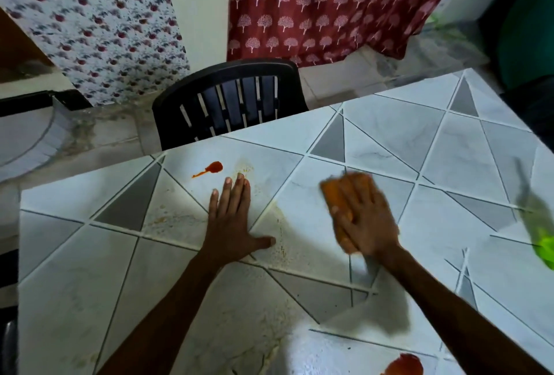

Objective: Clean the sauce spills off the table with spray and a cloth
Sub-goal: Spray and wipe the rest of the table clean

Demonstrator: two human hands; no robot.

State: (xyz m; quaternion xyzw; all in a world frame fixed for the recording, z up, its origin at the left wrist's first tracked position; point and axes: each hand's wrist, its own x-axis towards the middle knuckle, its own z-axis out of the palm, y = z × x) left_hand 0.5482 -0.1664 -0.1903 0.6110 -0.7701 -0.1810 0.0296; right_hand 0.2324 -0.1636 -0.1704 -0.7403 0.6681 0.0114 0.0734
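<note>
Here our left hand (230, 221) lies flat on the white tiled table (90, 284) mid-frame; our right hand (367, 224) presses the orange cloth (337, 194), fingers straight.

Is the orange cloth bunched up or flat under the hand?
Flat: the orange cloth lies as a compact pad on the table, pressed under the right hand, its fingers straight. Blur hides any folds.

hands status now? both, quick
Left hand: open, flat on the table.
Right hand: open, fingers flat, pressing the orange cloth.
</note>
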